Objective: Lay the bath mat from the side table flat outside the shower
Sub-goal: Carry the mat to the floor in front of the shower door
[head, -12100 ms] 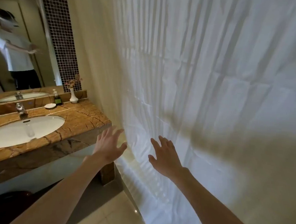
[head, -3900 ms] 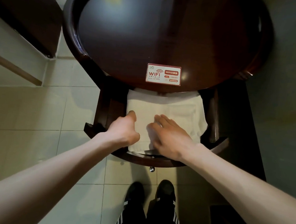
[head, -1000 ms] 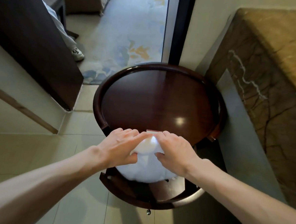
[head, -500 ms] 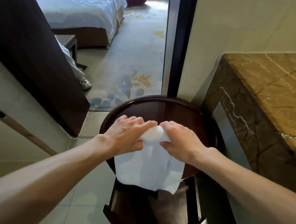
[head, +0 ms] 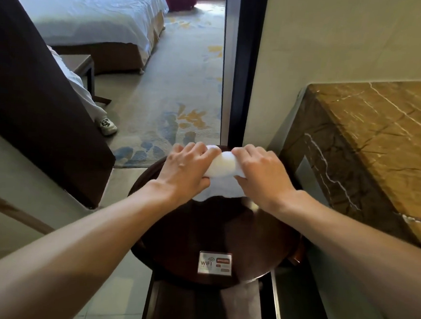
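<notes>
Bath mat [head: 223, 164], white, bunched: gripped by closed left hand [head: 187, 169] and right hand [head: 265, 175] above the side table [head: 211, 234] at its 12 o'clock edge. Marble counter [head: 379, 146] close at 3 o'clock; open doorway and carpet [head: 173, 102] at 12.

Daylight enters from the bedroom beyond the doorway, brightest on the bed [head: 90, 14] and carpet [head: 174, 89]. The side table [head: 214, 234] nearer the camera sits in dim light, its dark top showing only faint sheen. The bath mat [head: 223, 164] above it is overexposed, texture lost. Wide-angle distortion bows the door frame [head: 241, 62] and stretches both forearms. The WIFI sticker [head: 214, 263] on the table is soft.
</notes>
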Available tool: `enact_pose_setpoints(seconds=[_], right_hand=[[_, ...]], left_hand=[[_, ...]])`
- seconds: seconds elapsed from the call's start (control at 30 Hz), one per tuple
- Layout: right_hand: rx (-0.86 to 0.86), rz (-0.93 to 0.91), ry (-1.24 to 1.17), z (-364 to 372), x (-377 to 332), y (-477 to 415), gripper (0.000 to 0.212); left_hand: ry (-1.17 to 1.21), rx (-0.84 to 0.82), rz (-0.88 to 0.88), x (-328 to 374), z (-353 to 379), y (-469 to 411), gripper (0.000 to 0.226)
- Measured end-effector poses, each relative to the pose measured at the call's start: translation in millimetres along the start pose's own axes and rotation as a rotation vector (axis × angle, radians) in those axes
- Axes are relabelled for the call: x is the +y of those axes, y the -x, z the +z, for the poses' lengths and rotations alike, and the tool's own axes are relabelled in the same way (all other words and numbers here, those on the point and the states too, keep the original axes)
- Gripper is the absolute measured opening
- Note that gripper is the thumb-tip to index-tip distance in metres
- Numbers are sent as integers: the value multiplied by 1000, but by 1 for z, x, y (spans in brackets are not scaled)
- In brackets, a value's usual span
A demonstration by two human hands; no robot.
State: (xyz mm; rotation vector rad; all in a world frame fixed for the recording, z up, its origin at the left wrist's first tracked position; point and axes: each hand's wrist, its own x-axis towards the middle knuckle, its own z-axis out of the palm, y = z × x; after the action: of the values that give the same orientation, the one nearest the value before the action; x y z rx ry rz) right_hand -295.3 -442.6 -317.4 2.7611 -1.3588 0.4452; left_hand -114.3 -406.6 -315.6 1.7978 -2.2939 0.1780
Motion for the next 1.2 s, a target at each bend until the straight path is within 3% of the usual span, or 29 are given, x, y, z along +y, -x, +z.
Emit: enact_pose_setpoints(seconds=[0.27, 0.4, 0.57, 0.67, 0.83, 1.2], right_hand=[[-201, 4, 3, 85, 4, 70, 38], [-265, -9, -19, 112, -2, 104, 32], [-374, -39, -1, 137, -13, 136, 42], [-413, -73, 2, 147, -17, 151, 57], [-414, -47, 6, 159, -19, 161, 76], [-417, -25, -6, 178, -19, 176, 77]], left_hand=[[-46, -256, 83, 22, 82, 50, 53], [-7, -271, 127, 31, 109, 88, 57], [-10, -337, 223, 29, 139, 121, 67], [29, -400, 195, 29, 149, 128, 74], [0, -441, 148, 37, 170, 121, 65], [-60, -451, 94, 41, 198, 128, 62]])
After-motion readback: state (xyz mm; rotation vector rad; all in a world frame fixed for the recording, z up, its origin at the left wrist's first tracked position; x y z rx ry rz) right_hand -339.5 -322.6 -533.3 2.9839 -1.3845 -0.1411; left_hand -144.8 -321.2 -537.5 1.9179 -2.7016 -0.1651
